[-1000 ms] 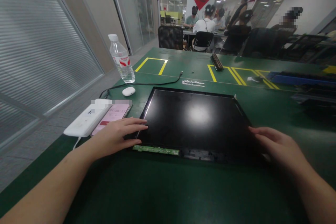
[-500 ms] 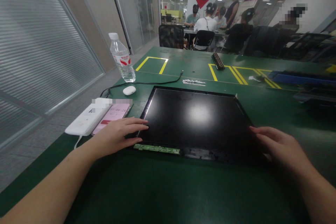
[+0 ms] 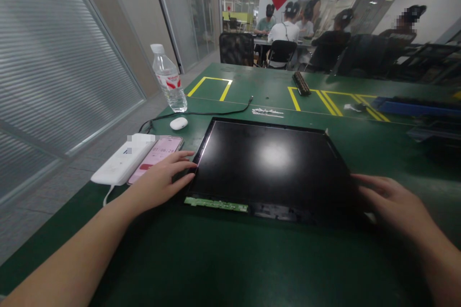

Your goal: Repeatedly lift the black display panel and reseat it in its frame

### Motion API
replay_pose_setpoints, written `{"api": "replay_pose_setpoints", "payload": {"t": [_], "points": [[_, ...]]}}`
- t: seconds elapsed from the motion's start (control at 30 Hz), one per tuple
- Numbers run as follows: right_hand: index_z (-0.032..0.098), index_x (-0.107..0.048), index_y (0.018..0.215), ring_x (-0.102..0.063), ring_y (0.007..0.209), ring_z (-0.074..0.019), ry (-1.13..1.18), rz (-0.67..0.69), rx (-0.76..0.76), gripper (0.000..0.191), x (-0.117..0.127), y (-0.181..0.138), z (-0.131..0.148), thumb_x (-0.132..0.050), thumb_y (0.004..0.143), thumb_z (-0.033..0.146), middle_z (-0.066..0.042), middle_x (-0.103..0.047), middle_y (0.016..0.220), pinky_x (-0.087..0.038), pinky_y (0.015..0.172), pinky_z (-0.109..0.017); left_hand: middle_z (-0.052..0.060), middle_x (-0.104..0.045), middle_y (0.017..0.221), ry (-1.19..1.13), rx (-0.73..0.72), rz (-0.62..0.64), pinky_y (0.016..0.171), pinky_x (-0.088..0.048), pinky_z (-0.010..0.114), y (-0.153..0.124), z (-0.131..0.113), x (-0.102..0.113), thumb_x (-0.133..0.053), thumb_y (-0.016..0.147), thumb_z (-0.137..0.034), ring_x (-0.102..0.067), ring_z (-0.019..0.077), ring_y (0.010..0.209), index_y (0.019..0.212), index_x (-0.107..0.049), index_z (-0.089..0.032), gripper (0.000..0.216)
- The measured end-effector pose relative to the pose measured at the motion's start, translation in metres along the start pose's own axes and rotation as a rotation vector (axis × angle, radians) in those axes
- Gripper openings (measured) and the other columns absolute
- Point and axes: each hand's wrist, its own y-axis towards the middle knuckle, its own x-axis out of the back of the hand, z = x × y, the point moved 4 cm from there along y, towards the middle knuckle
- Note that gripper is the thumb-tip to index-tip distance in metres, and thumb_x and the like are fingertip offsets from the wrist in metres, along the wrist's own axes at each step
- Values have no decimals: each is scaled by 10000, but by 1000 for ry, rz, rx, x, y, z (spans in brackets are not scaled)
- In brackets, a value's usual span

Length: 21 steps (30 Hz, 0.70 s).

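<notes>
A black LCD screen panel (image 3: 266, 163) lies flat on the green table, a bright light reflected in its face. Along its near edge runs a narrow green circuit board strip (image 3: 216, 204). My left hand (image 3: 169, 175) is at the panel's left edge, fingers spread and stretched toward it, fingertips at the border. On the other side, my right hand (image 3: 392, 201) reaches the right edge with its fingers extended. Its lower fingers are dark and partly hidden, so I cannot tell how firmly they touch. Neither hand grips the panel.
Left of the panel lie a phone (image 3: 158, 153), a white power bank (image 3: 124, 160) and a white earbud case (image 3: 179, 123). A water bottle (image 3: 170, 81) stands behind them near a black cable (image 3: 209, 113). Blue trays (image 3: 406, 107) sit at right. Several people sit beyond.
Both hands have shifted outward: the left fingers drew back from over the panel to its left edge, and the right hand moved slightly right. The panel stays in place; the view shifts slightly.
</notes>
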Motion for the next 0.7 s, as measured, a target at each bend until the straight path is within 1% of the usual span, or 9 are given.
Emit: {"api": "replay_pose_setpoints", "payload": {"t": [0.07,0.1,0.17,0.23,0.33,0.5,0.57,0.7], "points": [[249,-822,1141,-754,890,-324,10,73,-58,611,-2,-1,3,-541,694,556,-140,-749,1248,-599,775,-461,197,-635,1541,6,7,7,1168,-490,590,0,1,-1,-413,982,-738,-616,411,1398,1249,-800,-199,715],[250,-820,1146,-750,918,-336,-1,80,-59,611,-2,-2,5,-533,698,551,-145,-740,1266,-596,804,-478,197,-644,1532,8,5,9,1168,-489,593,1,1,-2,-419,984,-728,-617,412,1397,1248,-800,-200,703],[250,-820,1120,-740,945,-355,-25,77,-17,578,-1,-4,11,-521,714,533,-151,-742,1246,-583,864,-511,199,-654,1522,9,-4,16,1171,-485,596,1,1,-3,-430,991,-701,-620,411,1393,1250,-800,-195,678],[246,-819,1074,-730,967,-367,-31,76,44,532,-3,-4,13,-519,726,514,-160,-748,1209,-576,892,-528,201,-656,1523,13,-7,18,1172,-484,600,1,0,-4,-436,998,-674,-620,412,1392,1275,-791,-185,665],[253,-810,1037,-724,984,-367,-7,88,99,486,-9,-2,8,-532,726,504,-160,-745,1188,-590,858,-528,198,-657,1525,24,-2,12,1166,-492,597,1,-1,-5,-437,1010,-634,-625,410,1387,1328,-769,-180,646],[268,-813,1057,-718,807,-300,72,79,81,488,-16,5,-9,-578,695,495,-131,-758,1147,-613,751,-501,230,-623,1549,40,8,29,1178,-479,583,0,-3,-9,-407,1036,-562,-611,405,1396,1406,-719,-124,653],[257,-821,1069,-716,767,-289,121,78,58,496,-18,7,-16,-604,678,472,-123,-768,1074,-615,716,-485,237,-607,1559,38,7,35,1186,-467,589,1,-2,-11,-407,1036,-580,-592,410,1413,1425,-703,-119,672],[235,-829,1077,-720,736,-271,266,92,21,487,-25,11,-27,-662,672,448,-81,-757,894,-616,668,-440,227,-582,1583,19,-6,25,1180,-463,618,0,2,-14,-441,1009,-686,-563,427,1434,1453,-680,-155,732]]}}
